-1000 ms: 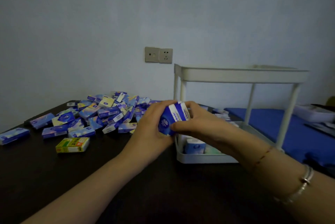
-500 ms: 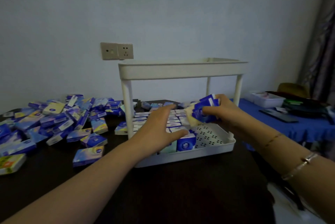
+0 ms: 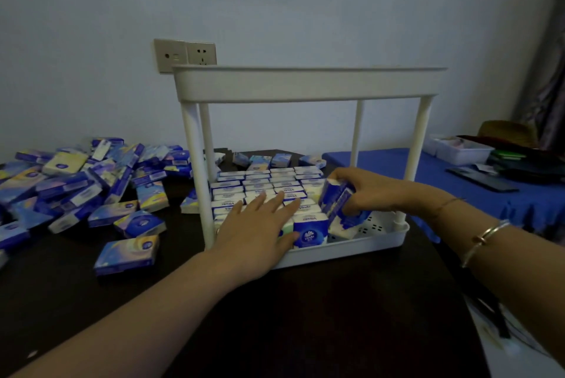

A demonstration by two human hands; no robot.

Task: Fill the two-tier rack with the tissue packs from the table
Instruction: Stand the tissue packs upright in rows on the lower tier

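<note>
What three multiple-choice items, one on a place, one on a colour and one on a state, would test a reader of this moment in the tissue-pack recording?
1. Where is the loose heap of tissue packs?
A. left of the rack
B. on the top tier
C. on the blue cloth

2. What colour is the rack?
A. black
B. white
C. red

3. What is the right hand doing?
A. lying flat on the table
B. hanging idle
C. gripping a held pack over the lower tier

Key: 1 A, the heap covers the dark table left of the rack. 2 B, its posts and trays are white. 3 C, its fingers curl round the pack, while the left hand rests flat on the packed rows.
</note>
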